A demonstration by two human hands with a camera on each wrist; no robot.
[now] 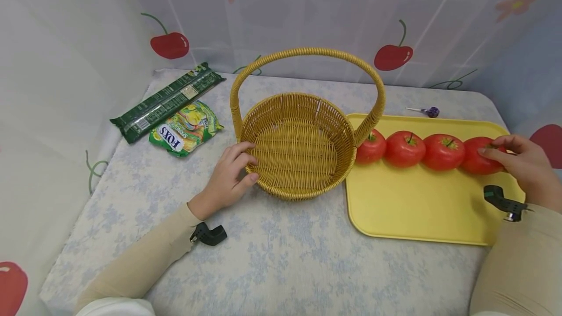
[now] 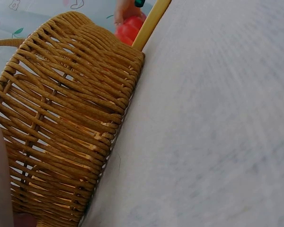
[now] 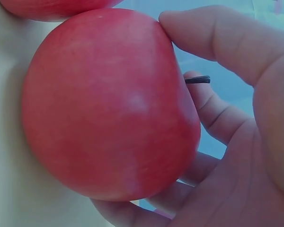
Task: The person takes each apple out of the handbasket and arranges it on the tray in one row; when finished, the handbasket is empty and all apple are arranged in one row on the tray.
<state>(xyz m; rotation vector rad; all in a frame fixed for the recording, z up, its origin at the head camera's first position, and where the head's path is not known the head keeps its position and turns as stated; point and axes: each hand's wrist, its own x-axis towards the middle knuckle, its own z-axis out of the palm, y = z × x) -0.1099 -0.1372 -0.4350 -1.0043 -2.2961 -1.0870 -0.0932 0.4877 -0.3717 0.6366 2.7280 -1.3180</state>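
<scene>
A round wicker basket with a tall arched handle stands in the middle of the table. My left hand holds its left rim, fingertips bent over the edge; in the left wrist view the woven side fills much of the picture. On the right, my right hand grips the rightmost red apple, thumb and fingers around its stem end. The right wrist view shows this apple up close, its dark stem pointing toward the palm. Three more apples continue the row to the left, the last partly behind the basket.
The apples are on a yellow tray, whose left edge meets the basket. A wrapped lollipop lies behind the tray. At the back left are a long green packet and a green FOX'S candy bag. Curtains stand behind the table.
</scene>
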